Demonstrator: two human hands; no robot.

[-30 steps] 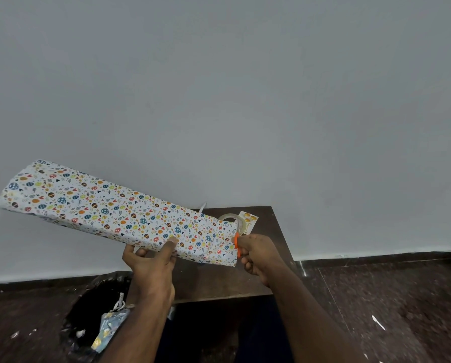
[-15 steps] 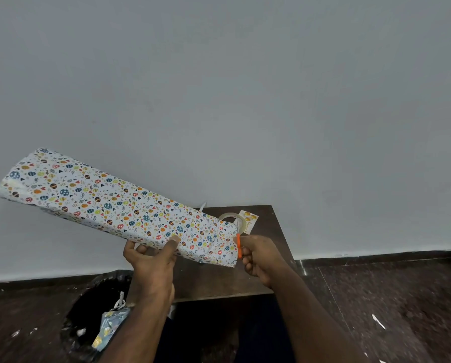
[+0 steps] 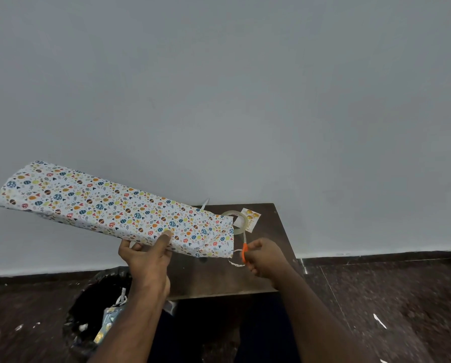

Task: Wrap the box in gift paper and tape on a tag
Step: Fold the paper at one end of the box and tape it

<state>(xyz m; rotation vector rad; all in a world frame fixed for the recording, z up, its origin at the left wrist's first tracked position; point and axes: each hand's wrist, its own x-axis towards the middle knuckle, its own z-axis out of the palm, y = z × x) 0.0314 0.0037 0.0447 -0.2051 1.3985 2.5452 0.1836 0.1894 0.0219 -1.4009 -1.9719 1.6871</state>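
— What's hard to make out?
— The scissors (image 3: 244,251): only the orange handle shows, gripped in the right hand (image 3: 265,255).
— And the wrapped box (image 3: 109,208)?
— Held above the counter (image 3: 276,258), slanting up leftward; the left hand (image 3: 147,258) grips its underside, thumb on top. Tape roll (image 3: 234,218) and tag (image 3: 250,218) lie just beyond the right fingers.

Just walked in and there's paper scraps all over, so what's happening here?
A person is gift-wrapping. The left hand holds a long box wrapped in white patterned paper up over a dark brown wooden table. The right hand grips orange-handled scissors at the box's open paper end. A clear tape roll and small tag lie on the table.
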